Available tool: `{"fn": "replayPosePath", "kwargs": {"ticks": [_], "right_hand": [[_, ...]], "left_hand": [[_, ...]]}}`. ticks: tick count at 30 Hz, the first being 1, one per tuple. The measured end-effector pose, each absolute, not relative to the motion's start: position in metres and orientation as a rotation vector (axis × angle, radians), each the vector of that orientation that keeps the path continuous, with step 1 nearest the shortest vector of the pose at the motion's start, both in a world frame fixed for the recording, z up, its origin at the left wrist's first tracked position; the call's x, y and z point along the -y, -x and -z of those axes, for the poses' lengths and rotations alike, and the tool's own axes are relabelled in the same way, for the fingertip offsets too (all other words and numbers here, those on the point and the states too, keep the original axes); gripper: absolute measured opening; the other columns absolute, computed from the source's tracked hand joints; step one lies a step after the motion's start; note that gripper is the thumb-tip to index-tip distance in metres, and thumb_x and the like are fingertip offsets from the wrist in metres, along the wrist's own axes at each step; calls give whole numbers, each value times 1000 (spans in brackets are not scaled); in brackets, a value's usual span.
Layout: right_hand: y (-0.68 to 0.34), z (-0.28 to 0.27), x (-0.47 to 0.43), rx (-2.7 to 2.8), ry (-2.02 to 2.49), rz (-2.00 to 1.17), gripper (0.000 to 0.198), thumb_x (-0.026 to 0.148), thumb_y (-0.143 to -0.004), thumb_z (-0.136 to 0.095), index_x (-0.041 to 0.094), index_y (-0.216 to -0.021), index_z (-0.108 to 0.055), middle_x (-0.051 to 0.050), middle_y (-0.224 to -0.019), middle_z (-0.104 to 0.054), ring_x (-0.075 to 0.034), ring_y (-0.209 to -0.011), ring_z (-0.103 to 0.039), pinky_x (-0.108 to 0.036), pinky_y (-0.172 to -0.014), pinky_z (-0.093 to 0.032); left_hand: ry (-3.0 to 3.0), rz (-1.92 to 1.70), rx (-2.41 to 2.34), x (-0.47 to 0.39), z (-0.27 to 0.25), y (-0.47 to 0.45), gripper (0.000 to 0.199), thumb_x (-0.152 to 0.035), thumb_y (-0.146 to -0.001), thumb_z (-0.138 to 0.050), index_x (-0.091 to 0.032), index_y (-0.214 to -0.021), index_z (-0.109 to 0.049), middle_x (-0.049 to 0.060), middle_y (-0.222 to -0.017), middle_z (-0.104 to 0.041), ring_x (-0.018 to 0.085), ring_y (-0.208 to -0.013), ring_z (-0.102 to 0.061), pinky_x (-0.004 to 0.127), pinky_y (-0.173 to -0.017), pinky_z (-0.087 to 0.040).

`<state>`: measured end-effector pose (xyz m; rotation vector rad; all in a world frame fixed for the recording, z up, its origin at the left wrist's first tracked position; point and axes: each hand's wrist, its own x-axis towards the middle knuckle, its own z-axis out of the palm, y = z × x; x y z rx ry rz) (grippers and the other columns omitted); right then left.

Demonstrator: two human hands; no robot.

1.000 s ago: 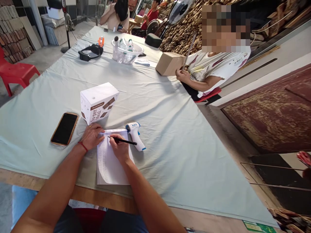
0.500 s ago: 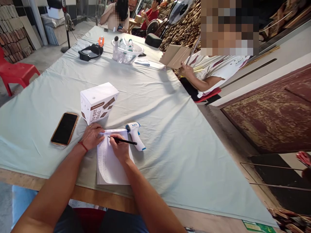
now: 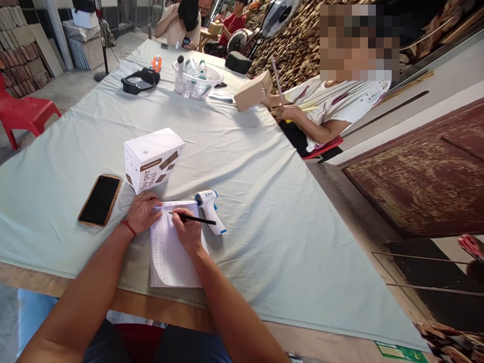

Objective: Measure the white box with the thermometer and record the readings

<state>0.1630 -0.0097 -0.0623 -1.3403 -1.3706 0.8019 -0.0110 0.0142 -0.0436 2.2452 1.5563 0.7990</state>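
Observation:
A pad of white paper (image 3: 176, 262) lies on the cloth in front of me, with rows of handwriting down its left side. My right hand (image 3: 188, 232) grips a black pen (image 3: 202, 220), its tip at the upper part of the page. Resting on the pad's top left corner is my left hand (image 3: 142, 212), fingers laid out and holding nothing. A white and blue infrared thermometer (image 3: 212, 212) lies just right of the pad. Behind my left hand stands a white box (image 3: 151, 156) with brown print. To the left lies a phone (image 3: 100, 200) in an orange-edged case.
On the far table are a black headset (image 3: 139, 81), an orange tape roll (image 3: 156, 63) and a clear basin (image 3: 198, 83) of bottles. A person at the right holds a cardboard box (image 3: 251, 93) and a thin stick. A red chair (image 3: 28, 113) stands left.
The pen's back end has shifted slightly right, and my right hand with it. The person at the right has tilted and moved the cardboard box leftward. My left hand stays put.

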Motion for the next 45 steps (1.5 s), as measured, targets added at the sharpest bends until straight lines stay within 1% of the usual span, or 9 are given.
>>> {"fn": "replayPosePath", "kwargs": {"ticks": [15,19,23,27,30,32,36,39,45], "right_hand": [[-166,61,10,1401,1295,-779,17,35,-79,-54,22,-81,-66,-3,-77,-70,-17,-67,-62,-32,-66,-54],[-176,53,11,1603,1199,-613,23,30,-88,-49,24,-96,-69,-6,-92,-70,-20,-86,-66,-36,-82,-56],[-191,54,8,1917,1145,-449,39,17,-90,-43,26,-120,-65,-9,-110,-65,-23,-106,-62,-40,-96,-52],[-200,61,4,2168,1213,-315,60,4,-83,-41,23,-138,-56,-13,-118,-62,-26,-111,-57,-45,-100,-49],[-202,63,3,2291,1236,-241,60,1,-80,-42,20,-134,-61,-14,-112,-62,-26,-101,-57,-43,-92,-50],[-203,60,3,2285,1271,-199,55,3,-82,-42,22,-129,-65,-12,-106,-62,-26,-96,-57,-41,-88,-50],[-215,53,-2,1914,1594,2,42,20,-86,-52,21,-126,-65,-14,-112,-60,-30,-103,-54,-46,-91,-45],[-230,54,-6,1642,1923,57,49,35,-81,-65,15,-125,-62,-21,-118,-58,-36,-108,-53,-50,-91,-43],[-239,56,-11,1531,1980,-307,36,40,-77,-66,17,-105,-66,-16,-100,-63,-32,-97,-58,-42,-83,-46]], "left_hand": [[-2256,-803,-1546,-15,45,12,19,-21,-74,-73,-23,-93,-74,7,-105,-69,28,-104,-64,46,-94,-52],[-2249,-898,-1492,-12,44,10,12,-20,-77,-69,-22,-89,-72,6,-100,-68,25,-100,-64,43,-93,-53],[-2120,-1344,-1590,-6,34,13,11,-25,-89,-59,-21,-97,-65,8,-110,-63,22,-103,-62,39,-96,-52],[-1834,-1646,-1905,-14,36,25,49,-35,-82,-71,-19,-123,-51,15,-130,-51,31,-128,-47,49,-106,-45],[-1714,-1628,-1861,-28,48,34,92,-38,-69,-84,-17,-142,-33,20,-144,-39,37,-138,-37,52,-115,-36],[-1691,-1554,-1803,-34,55,37,103,-34,-67,-85,-16,-148,-25,21,-145,-39,37,-138,-38,52,-117,-32],[-1678,-1456,-1888,-36,56,37,98,-28,-64,-84,-18,-146,-30,17,-132,-49,35,-128,-46,54,-113,-38],[-1680,-1459,-1921,-32,50,34,86,-29,-59,-86,-20,-133,-44,12,-120,-53,32,-122,-50,50,-105,-47],[-1344,-1598,-1797,-28,41,31,60,-37,-61,-82,-18,-111,-54,7,-104,-59,22,-95,-62,39,-85,-57]]}}
